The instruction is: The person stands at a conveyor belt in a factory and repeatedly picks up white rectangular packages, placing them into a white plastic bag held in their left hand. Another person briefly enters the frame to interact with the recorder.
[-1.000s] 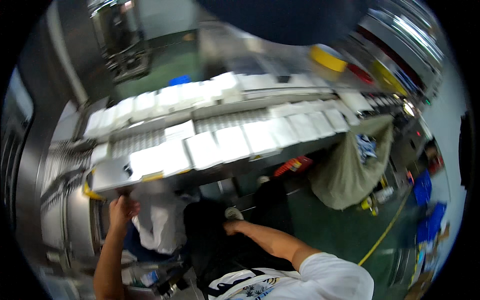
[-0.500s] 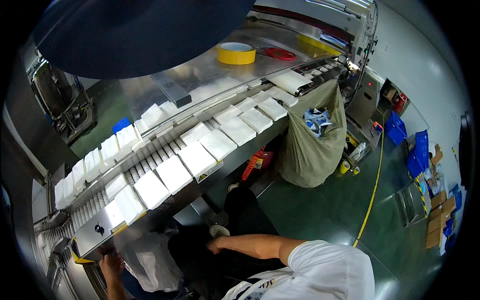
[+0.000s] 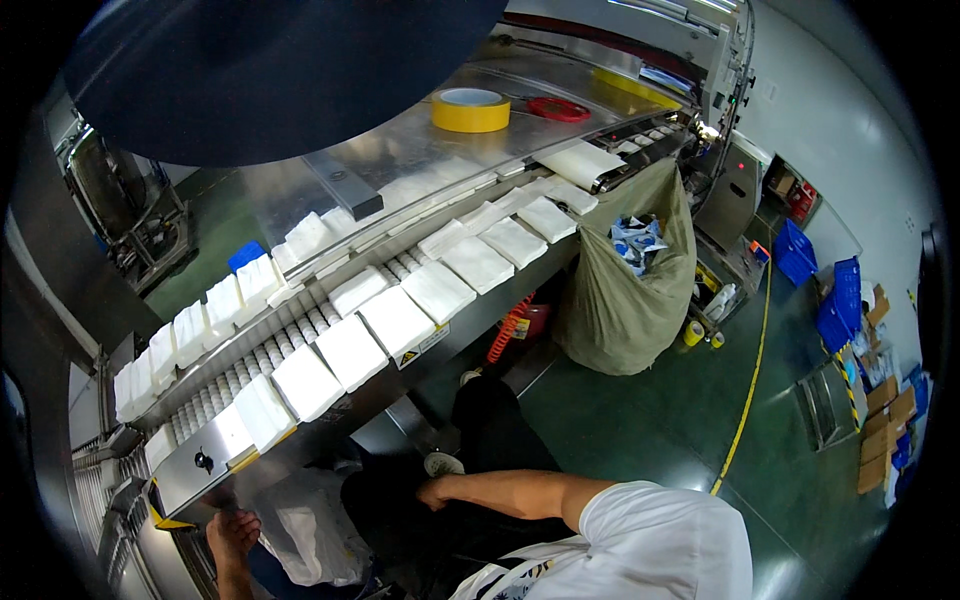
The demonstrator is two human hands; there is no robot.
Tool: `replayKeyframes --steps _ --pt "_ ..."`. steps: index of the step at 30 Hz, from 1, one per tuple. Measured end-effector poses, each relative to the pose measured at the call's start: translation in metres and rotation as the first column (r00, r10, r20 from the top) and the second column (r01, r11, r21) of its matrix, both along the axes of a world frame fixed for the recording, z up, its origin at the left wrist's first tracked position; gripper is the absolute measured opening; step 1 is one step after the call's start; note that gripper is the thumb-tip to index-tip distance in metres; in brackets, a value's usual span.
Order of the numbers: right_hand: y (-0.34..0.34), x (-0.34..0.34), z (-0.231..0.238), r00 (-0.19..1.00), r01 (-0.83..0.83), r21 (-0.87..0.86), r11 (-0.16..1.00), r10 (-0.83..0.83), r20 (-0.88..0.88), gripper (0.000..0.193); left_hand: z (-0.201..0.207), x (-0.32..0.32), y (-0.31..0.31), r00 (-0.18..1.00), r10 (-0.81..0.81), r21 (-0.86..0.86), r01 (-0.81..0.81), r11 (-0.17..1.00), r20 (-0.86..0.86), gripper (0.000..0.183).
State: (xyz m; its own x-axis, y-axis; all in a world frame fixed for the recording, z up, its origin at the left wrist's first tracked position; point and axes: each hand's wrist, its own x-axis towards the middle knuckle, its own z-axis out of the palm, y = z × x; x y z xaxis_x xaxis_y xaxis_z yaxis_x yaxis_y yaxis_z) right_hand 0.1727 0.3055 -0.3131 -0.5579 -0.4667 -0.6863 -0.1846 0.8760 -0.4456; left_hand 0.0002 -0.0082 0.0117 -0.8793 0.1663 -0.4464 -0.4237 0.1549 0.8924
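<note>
Your left hand (image 3: 233, 535), nearer than your right hand (image 3: 436, 492), curls below the folded white pads (image 3: 398, 320) slanting up rightward; whether either grips anything, I can't tell.

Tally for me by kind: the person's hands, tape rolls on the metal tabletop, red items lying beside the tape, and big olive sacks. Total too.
Hands: 2 (left hand, right hand)
Yellow tape roll: 1
Red item: 1
Olive sack: 1
Total: 5

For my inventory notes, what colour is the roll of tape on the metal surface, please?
The roll of tape is yellow outside, best seen in the head view.
</note>
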Motion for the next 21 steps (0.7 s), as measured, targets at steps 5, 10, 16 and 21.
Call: replayKeyframes --steps 5,10,16,21 --pt "0.015 0.015 -0.008 0.996 0.064 -0.021 0.998 -0.065 -0.066 0.028 0.013 0.004 0.024 0.998 -0.052 -0.012 0.051 0.999 -0.024 0.032" --pt "0.006 0.013 0.018 0.998 0.048 0.006 0.999 -0.047 -0.045 0.023 -0.004 -0.006 0.003 1.0 -0.03 0.02 0.03 0.999 -0.009 0.023" --pt "0.013 0.022 0.013 0.982 0.185 0.025 0.982 -0.186 0.02 0.016 0.016 0.005 0.025 1.0 0.023 0.017 -0.023 1.0 0.015 0.022" --pt "-0.003 0.005 0.04 0.998 0.054 -0.049 0.997 -0.056 -0.043 0.014 0.014 0.007 -0.002 0.999 0.042 0.005 -0.042 0.999 -0.026 0.022"
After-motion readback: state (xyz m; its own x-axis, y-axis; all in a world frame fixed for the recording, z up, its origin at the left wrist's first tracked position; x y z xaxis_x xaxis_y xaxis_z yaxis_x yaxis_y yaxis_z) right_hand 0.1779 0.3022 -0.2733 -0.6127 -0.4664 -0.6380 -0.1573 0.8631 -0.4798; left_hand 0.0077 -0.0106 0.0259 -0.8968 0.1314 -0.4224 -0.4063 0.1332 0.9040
